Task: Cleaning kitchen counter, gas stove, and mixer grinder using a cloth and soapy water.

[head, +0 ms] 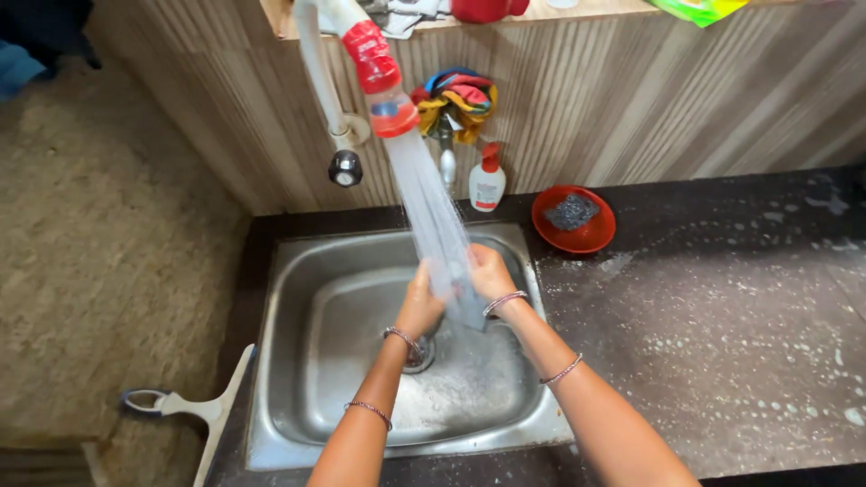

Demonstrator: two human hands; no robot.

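Note:
Both of my hands meet under a broad stream of water [422, 185] over a steel sink [302, 361]. My left hand [419, 305] is on the left side of the stream and my right hand [490, 271] on the right, fingers curled toward each other. A grey-blue shape [469, 311] shows between and just below them; I cannot tell whether it is a held thing or only water. The water comes from a white spout wrapped in red tape [379, 72]. Both wrists wear thin bangles.
A white bottle with a red cap [487, 180] stands behind the sink. A red bowl [595, 239] holding a steel scrubber [572, 212] sits on the wet dark counter [722, 325]. A colourful cloth [456, 99] hangs on the wall. A white-handled tool [194, 408] lies left of the sink.

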